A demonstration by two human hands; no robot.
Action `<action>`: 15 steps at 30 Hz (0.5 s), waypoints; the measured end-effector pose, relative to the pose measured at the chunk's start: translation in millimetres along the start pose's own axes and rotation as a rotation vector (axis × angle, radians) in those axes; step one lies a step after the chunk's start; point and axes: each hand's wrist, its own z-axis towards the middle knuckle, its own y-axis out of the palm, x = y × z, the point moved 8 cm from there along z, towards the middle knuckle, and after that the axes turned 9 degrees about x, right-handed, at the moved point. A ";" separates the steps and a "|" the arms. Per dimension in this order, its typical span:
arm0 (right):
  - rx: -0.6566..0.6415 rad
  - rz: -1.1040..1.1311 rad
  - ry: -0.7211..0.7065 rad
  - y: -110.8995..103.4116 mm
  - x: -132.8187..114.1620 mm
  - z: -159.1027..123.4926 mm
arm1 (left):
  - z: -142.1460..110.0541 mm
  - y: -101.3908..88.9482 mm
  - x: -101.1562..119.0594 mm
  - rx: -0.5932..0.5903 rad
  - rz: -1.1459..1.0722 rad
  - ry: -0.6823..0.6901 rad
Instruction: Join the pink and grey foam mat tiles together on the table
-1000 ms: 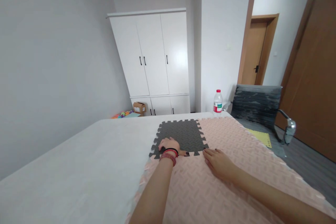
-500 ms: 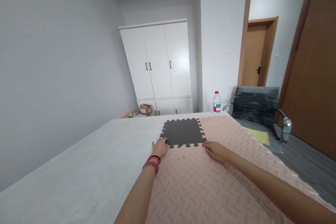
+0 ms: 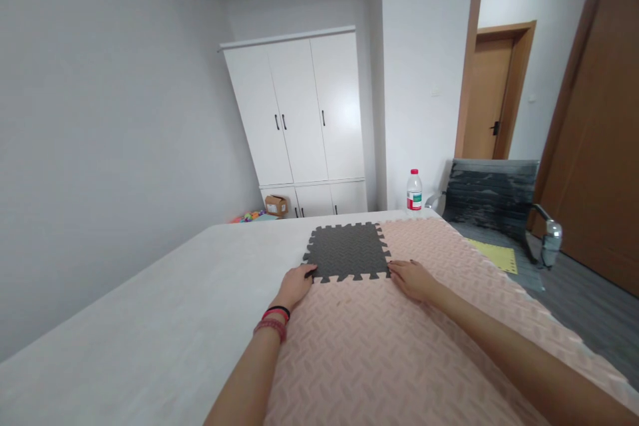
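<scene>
Grey mat [image 3: 347, 250] unmoved; left hand [image 3: 294, 285] slid back slightly

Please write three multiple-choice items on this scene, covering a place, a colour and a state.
1. Where does the water bottle stand?
A. beyond the bed's far right corner
B. on the grey foam tile
C. inside the wardrobe

2. What colour is the foam tile at the fingertips of the left hand?
A. yellow
B. dark grey
C. white

3. How does the right hand lie?
A. clenched in the air
B. flat on the pink foam mat
C. gripping the bottle

Answers: A, it stands past the corner by the chair; B, the tile is dark grey; B, palm down on pink.
</scene>
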 end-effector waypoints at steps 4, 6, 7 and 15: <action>0.003 -0.001 0.026 6.9 -2.7 -1.6 | -1.3 0.5 -1.7 0.009 -0.015 0.039; -0.008 0.006 0.033 8.1 -2.9 -2.6 | -2.6 0.9 -1.7 0.000 -0.010 0.044; -0.018 0.010 0.036 8.2 -2.5 -2.4 | -3.1 1.0 -1.4 -0.008 -0.005 0.042; -0.082 0.093 0.015 -50.9 -12.7 -29.2 | 0.8 -22.2 23.0 -0.071 -0.003 -0.012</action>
